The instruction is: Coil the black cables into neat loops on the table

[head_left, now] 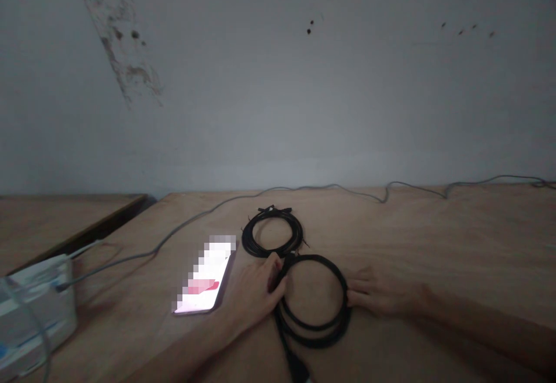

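Observation:
A black cable (319, 342) lies in a loose coil of a few loops on the wooden table, with a thick connector end (297, 368) pointing toward me. My left hand (256, 290) is closed around the coil's upper left side, thumb and forefinger on either side of the strands. From the right, my right hand (377, 295) grips the outer edge of the same coil at its fingertips; it is slightly blurred. Just beyond my left hand, a second black cable coil (247, 238) rests flat, its ends gathered at the top.
Left of my left hand lies a phone (204, 278) with a lit screen. A white box-shaped device (39, 313) stands at the far left. A thin grey cable (186, 221) runs from it along the wall (278, 110). A dark gap (108, 212) separates two table boards.

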`<state>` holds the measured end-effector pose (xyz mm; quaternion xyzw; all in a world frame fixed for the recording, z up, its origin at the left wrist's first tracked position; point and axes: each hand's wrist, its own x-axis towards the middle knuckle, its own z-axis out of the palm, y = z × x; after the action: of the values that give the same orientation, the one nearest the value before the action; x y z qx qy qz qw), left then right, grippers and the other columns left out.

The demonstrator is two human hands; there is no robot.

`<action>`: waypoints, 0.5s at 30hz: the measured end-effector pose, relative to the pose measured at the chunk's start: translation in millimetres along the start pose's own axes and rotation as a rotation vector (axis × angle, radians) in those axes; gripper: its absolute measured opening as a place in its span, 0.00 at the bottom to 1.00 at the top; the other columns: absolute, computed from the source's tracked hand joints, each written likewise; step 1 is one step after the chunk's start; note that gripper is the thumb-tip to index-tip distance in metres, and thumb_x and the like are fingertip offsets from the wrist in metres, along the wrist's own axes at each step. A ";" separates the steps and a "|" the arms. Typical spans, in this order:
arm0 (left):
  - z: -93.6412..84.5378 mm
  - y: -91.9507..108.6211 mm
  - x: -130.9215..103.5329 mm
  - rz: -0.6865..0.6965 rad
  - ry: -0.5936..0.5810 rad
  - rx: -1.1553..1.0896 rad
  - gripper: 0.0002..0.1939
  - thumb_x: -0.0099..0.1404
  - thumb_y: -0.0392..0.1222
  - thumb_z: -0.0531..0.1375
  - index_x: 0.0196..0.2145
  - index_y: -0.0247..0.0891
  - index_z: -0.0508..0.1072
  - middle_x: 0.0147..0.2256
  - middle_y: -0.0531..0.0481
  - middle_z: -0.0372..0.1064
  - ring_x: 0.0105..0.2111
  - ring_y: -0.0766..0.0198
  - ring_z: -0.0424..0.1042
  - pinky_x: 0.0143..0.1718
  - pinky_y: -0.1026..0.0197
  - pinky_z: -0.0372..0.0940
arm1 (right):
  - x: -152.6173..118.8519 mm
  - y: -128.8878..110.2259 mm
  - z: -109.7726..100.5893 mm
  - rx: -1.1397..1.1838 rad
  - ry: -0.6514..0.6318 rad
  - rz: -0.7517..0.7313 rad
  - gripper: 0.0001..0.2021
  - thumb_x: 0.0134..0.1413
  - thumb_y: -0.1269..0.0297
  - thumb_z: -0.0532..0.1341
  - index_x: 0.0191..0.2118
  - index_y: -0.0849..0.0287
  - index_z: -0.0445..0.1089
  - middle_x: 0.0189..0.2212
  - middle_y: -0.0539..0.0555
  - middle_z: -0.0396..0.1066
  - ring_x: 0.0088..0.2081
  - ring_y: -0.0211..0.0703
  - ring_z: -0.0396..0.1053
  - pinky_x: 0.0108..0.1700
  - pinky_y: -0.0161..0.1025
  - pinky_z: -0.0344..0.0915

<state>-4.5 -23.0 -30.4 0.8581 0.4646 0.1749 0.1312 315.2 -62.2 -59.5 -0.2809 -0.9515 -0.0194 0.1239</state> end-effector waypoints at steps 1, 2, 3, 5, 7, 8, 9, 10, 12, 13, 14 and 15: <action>0.2 -0.4 0.1 0.002 0.002 0.000 0.08 0.68 0.48 0.54 0.37 0.41 0.64 0.26 0.54 0.67 0.28 0.58 0.68 0.28 0.60 0.52 | 1.3 -0.5 -3.3 0.033 -0.002 0.047 0.17 0.72 0.62 0.47 0.41 0.55 0.74 0.34 0.56 0.76 0.34 0.44 0.71 0.38 0.39 0.66; 0.3 -0.7 0.2 0.005 0.003 -0.001 0.08 0.68 0.48 0.54 0.37 0.41 0.64 0.27 0.54 0.67 0.28 0.58 0.68 0.28 0.60 0.52 | 2.6 -1.5 -7.1 0.068 0.000 0.093 0.17 0.72 0.60 0.48 0.41 0.56 0.74 0.34 0.56 0.76 0.35 0.45 0.72 0.39 0.40 0.67; 0.4 -0.8 0.3 0.007 0.001 -0.002 0.09 0.68 0.49 0.54 0.38 0.41 0.64 0.27 0.54 0.67 0.29 0.58 0.69 0.28 0.60 0.52 | 3.8 -2.9 -11.2 0.115 0.007 0.143 0.17 0.72 0.59 0.49 0.40 0.56 0.74 0.34 0.57 0.76 0.36 0.46 0.72 0.40 0.41 0.67; 0.5 -0.6 0.3 0.006 -0.002 -0.003 0.10 0.69 0.50 0.55 0.39 0.41 0.65 0.27 0.54 0.67 0.29 0.57 0.69 0.29 0.60 0.53 | 6.5 -5.9 -19.6 0.266 0.041 0.271 0.14 0.69 0.57 0.53 0.38 0.55 0.74 0.35 0.56 0.77 0.37 0.47 0.73 0.42 0.43 0.69; 0.5 0.1 -0.1 0.004 -0.003 -0.007 0.10 0.69 0.50 0.55 0.39 0.41 0.65 0.27 0.54 0.67 0.29 0.58 0.69 0.29 0.60 0.53 | 9.2 -8.3 -26.3 0.396 0.036 0.367 0.13 0.67 0.55 0.57 0.36 0.54 0.74 0.33 0.55 0.77 0.35 0.46 0.73 0.40 0.42 0.69; 0.5 0.5 -0.4 0.004 -0.002 -0.015 0.11 0.69 0.51 0.55 0.39 0.41 0.66 0.27 0.54 0.67 0.29 0.58 0.69 0.29 0.60 0.53 | 10.5 -9.1 -28.6 0.438 0.028 0.409 0.14 0.66 0.54 0.58 0.34 0.55 0.75 0.31 0.54 0.77 0.33 0.45 0.73 0.37 0.41 0.69; 0.4 1.0 -0.6 0.002 0.004 -0.025 0.12 0.69 0.52 0.56 0.39 0.41 0.66 0.27 0.54 0.68 0.29 0.58 0.69 0.29 0.60 0.54 | 11.6 -9.5 -30.3 0.470 0.016 0.446 0.14 0.64 0.53 0.59 0.33 0.55 0.75 0.29 0.54 0.76 0.30 0.44 0.72 0.35 0.40 0.69; 0.4 1.5 -0.8 0.001 0.015 -0.034 0.13 0.69 0.54 0.56 0.39 0.41 0.66 0.27 0.54 0.68 0.29 0.58 0.69 0.29 0.60 0.55 | 12.5 -9.6 -31.3 0.494 0.007 0.476 0.15 0.63 0.52 0.59 0.32 0.56 0.76 0.28 0.54 0.76 0.29 0.43 0.72 0.33 0.39 0.68; 0.4 2.3 -1.0 -0.002 0.036 -0.042 0.16 0.68 0.57 0.57 0.39 0.41 0.67 0.28 0.53 0.68 0.29 0.58 0.69 0.30 0.59 0.55 | 13.5 -9.6 -32.5 0.527 -0.008 0.511 0.16 0.61 0.52 0.60 0.31 0.57 0.77 0.28 0.55 0.77 0.28 0.44 0.73 0.32 0.38 0.68; 0.3 2.6 -0.9 0.001 0.044 -0.033 0.17 0.68 0.59 0.57 0.38 0.41 0.67 0.28 0.53 0.68 0.28 0.58 0.69 0.30 0.59 0.56 | 13.5 -9.7 -33.2 0.534 -0.015 0.521 0.15 0.60 0.53 0.60 0.31 0.57 0.78 0.28 0.55 0.78 0.29 0.44 0.73 0.32 0.38 0.68; 0.3 2.8 -0.8 0.007 0.049 -0.017 0.18 0.67 0.60 0.57 0.36 0.41 0.67 0.27 0.53 0.68 0.28 0.58 0.68 0.30 0.59 0.55 | 13.3 -9.8 -34.0 0.533 -0.022 0.533 0.14 0.59 0.55 0.60 0.31 0.57 0.79 0.29 0.55 0.79 0.30 0.45 0.74 0.32 0.38 0.68; 0.3 2.8 -0.6 0.014 0.052 0.001 0.19 0.67 0.60 0.58 0.35 0.41 0.67 0.27 0.52 0.68 0.28 0.58 0.68 0.29 0.58 0.55 | 12.8 -10.1 -35.1 0.524 -0.029 0.543 0.13 0.58 0.56 0.61 0.31 0.57 0.79 0.29 0.56 0.79 0.30 0.45 0.74 0.32 0.38 0.68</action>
<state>-2.6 -25.0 -29.7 0.8566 0.4618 0.1979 0.1175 307.2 -67.7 -22.0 -0.4818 -0.8168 0.2621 0.1788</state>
